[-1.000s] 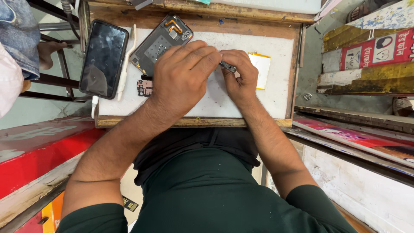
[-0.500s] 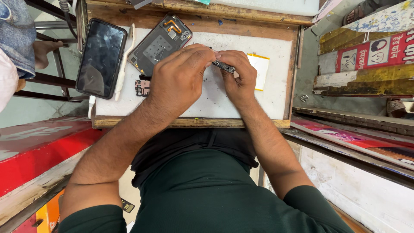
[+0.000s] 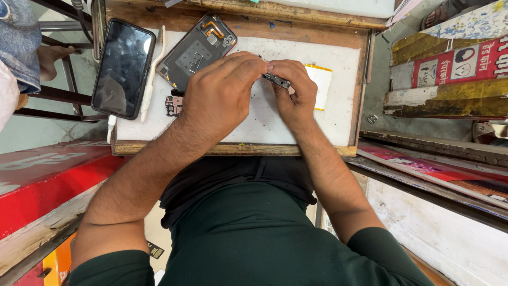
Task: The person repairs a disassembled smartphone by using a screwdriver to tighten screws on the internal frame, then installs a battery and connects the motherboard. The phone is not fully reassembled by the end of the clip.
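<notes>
Spreading across the upper middle of the view is a white work board [image 3: 328, 119] with a worn wooden frame, lying over the person's lap. At about ten o'clock from the hands, a black phone [image 3: 123, 68] is lying face up on the board's left edge, with a white plastic pry tool [image 3: 152, 74] resting just beside its right side. At eleven o'clock an opened phone body [image 3: 194, 50] is lying tilted, its inner parts and an orange flex strip showing. The left hand [image 3: 219, 98] is curling over the board's middle, fingers bunched narrow with the tips meeting those of the right hand [image 3: 291, 92], which is also closing tightly. Between the two sets of fingertips a small dark elongated part [image 3: 277, 80] is being pinched, sitting just above the board near twelve o'clock. At three o'clock from it a flat pale battery with a yellow edge [image 3: 320, 85] is lying partly under the right hand. At nine o'clock a small pinkish circuit piece [image 3: 173, 105] is peeking out beside the left hand.
</notes>
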